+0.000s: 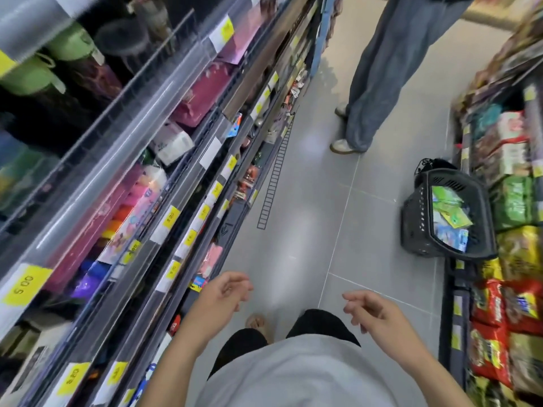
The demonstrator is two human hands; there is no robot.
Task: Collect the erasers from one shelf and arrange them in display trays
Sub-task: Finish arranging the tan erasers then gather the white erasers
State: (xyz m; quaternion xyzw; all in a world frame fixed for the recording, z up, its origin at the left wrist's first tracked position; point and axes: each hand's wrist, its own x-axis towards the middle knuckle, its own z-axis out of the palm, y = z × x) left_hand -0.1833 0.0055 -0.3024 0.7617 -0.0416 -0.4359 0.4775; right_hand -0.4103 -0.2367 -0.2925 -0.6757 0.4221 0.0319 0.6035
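I stand in a shop aisle and look down. My left hand (223, 295) hangs in front of me close to the shelf unit on the left, fingers loosely curled, holding nothing. My right hand (373, 312) is level with it over the grey floor, fingers also loosely curled and empty. A dark shopping basket (417, 218) with green and blue packets inside sits on the floor at the right. The left shelves (188, 201) carry colourful stationery behind clear rails with yellow price tags; the picture is blurred and I cannot pick out erasers or display trays.
Another person in wide grey jeans and pale shoes (370, 92) stands further up the aisle. Snack packets fill the right-hand shelves (511, 289). A long black ladder-like strip (276, 171) leans along the left shelf base. The grey tiled floor (305, 224) runs between the two shelf units.
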